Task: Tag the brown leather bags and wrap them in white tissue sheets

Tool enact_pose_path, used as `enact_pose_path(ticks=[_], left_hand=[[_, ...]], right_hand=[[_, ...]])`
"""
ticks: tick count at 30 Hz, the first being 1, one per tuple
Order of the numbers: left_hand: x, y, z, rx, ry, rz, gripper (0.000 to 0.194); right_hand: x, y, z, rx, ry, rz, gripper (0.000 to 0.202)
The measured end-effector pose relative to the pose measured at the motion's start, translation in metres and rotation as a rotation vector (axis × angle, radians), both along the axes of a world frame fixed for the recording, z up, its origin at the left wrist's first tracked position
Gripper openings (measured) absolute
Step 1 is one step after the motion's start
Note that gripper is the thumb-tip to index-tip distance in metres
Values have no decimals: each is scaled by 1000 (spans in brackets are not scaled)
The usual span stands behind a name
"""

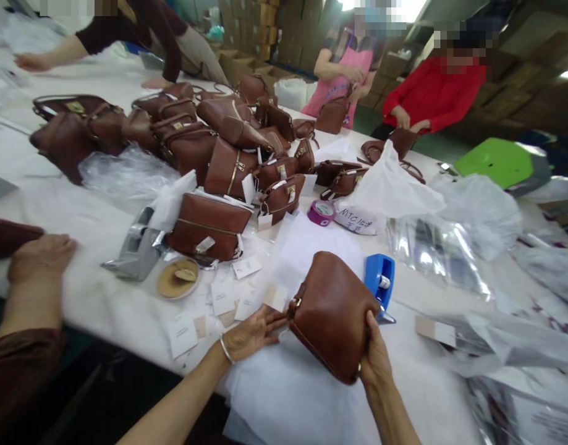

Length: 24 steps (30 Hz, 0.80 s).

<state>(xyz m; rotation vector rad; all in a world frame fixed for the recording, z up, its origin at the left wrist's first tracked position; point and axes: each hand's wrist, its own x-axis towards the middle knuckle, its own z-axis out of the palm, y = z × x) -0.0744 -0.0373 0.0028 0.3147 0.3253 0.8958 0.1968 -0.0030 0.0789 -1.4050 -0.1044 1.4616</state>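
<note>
A brown leather bag (335,315) is held tilted above white sheets (288,386) at the near side of the table. My right hand (375,355) grips its lower right edge, the thumb on the face and the other fingers hidden behind. At the bag's left corner, by a metal zip end, my left hand (254,334) has its fingers spread, palm up; whether the fingertips touch the bag is unclear. White tags (223,298) lie left of my left hand. A blue tape dispenser (379,279) stands just behind the bag on the right.
Many brown bags (188,148) are heaped across the table (91,216). Nearer are a grey tape dispenser (138,247), a round dish (178,278) and purple tape (321,212). Plastic bags (483,213) lie right. A co-worker's hand (42,256) rests at left; other people stand across the table.
</note>
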Motion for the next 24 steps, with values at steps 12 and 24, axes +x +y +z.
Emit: enact_pose_path(ticks=[12,24], left_hand=[[-4,0,6,-85,92,-14,64],[0,2,-4,-220,103,-3,36]], right_hand=[[-90,93,76,231,-236,282,63],[-37,62,-1,48,-204,194,68]])
